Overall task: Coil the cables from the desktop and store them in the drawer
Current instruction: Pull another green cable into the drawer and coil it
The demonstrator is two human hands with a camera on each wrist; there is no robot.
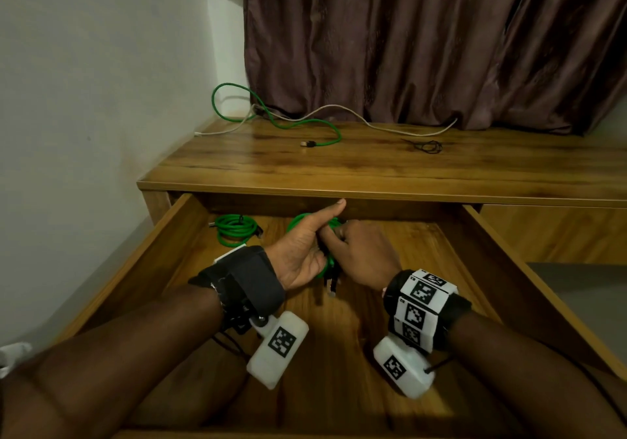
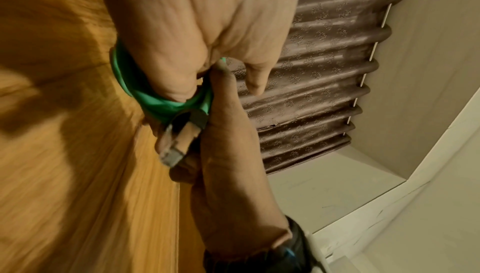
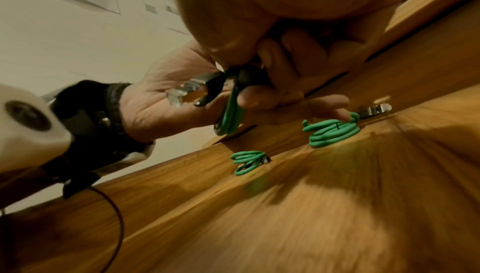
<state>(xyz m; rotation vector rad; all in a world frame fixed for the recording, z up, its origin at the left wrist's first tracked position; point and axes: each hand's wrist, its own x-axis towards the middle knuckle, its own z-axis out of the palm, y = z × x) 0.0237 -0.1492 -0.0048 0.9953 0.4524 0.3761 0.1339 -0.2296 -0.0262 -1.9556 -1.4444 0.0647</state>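
Three cables lie loose on the wooden counter [image 1: 373, 160]: a green cable [image 1: 307, 123] looping from 11 o'clock toward the middle, a pale cable [image 1: 373, 123] running along the back edge, and a small black cable [image 1: 428, 147] at 1 o'clock. Behind the counter hangs a brown curtain [image 1: 424, 41]; a pale wall [image 1: 101, 82] closes the room at 9 o'clock.

Below the counter, the wooden drawer [image 1: 475, 245] stands pulled open toward me. Inside it, at 10 o'clock, rests a coiled green cable [image 1: 234, 230] on the drawer floor. Just beside it toward the centre, my two hands meet over a second green coil [image 1: 298, 221], held above the drawer floor at its far end.

My left hand [image 1: 302, 252] has its fingers curled through this coil, thumb extended toward 12 o'clock. My right hand [image 1: 364, 252] pinches the coil from the 3 o'clock side, fingers bent around the strands. A clear plug [image 1: 331, 287] on a dark end hangs from the coil between my wrists. In the right wrist view, part of the coil touches the drawer floor.
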